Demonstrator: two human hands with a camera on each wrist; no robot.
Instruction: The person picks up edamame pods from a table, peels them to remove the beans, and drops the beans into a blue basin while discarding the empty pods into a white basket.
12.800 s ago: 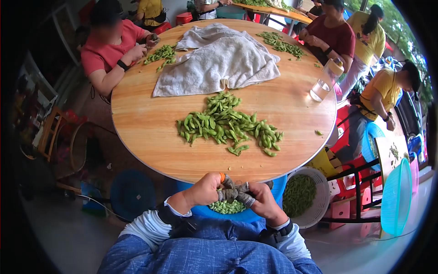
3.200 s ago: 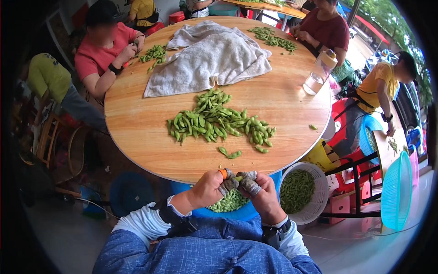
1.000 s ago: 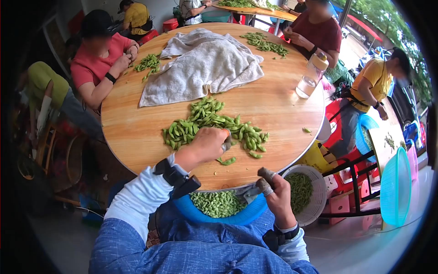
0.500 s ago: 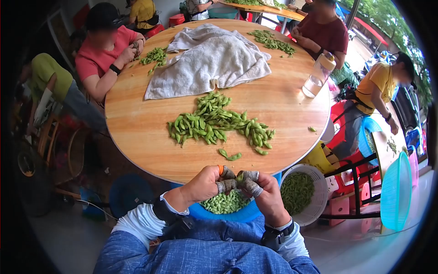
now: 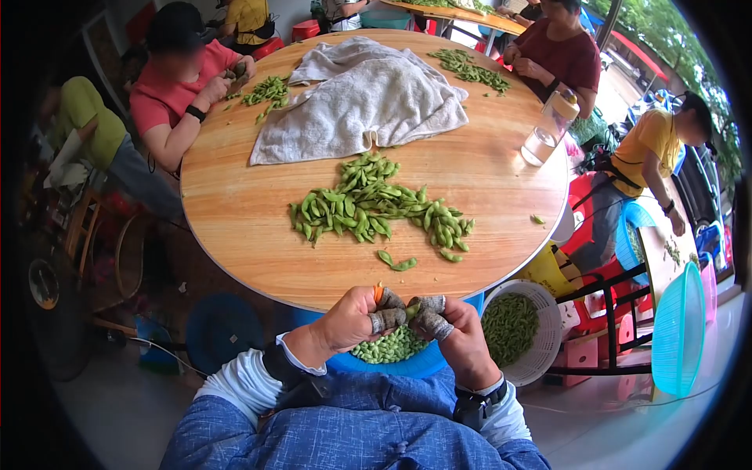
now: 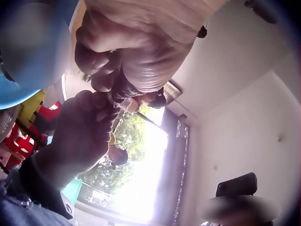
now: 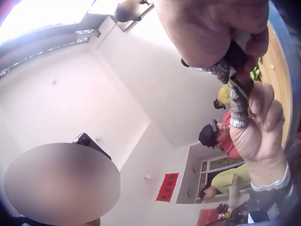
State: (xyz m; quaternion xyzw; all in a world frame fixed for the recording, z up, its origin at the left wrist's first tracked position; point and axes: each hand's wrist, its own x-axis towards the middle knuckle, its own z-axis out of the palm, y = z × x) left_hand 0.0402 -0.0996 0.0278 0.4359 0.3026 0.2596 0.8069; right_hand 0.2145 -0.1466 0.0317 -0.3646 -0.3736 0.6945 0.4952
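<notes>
Both hands meet just past the table's near edge, above a blue basin [image 5: 427,362] of shelled green beans [image 5: 389,345]. Grey wraps cover the thumbs and some fingers. Between the fingertips is a green pod [image 5: 411,312], pinched from one side by the left hand [image 5: 352,317] and from the other by the right hand [image 5: 464,337]. In the right wrist view the pod [image 7: 240,87] shows partly between the wrapped fingers. A pile of green pods [image 5: 368,207] lies on the round wooden table [image 5: 243,235], with a few loose pods [image 5: 403,265] nearer the hands.
A grey-white towel [image 5: 360,102] covers the table's middle, and a clear bottle [image 5: 550,129] stands at its right. Right of the basin is a white basket [image 5: 509,325] of pods. Other people sit around the table; a dark blue basin [image 5: 225,333] is at lower left.
About a second ago the left hand was over the pod pile and the right hand apart beside the basin. The left hand has come back, and both now hold a pod together.
</notes>
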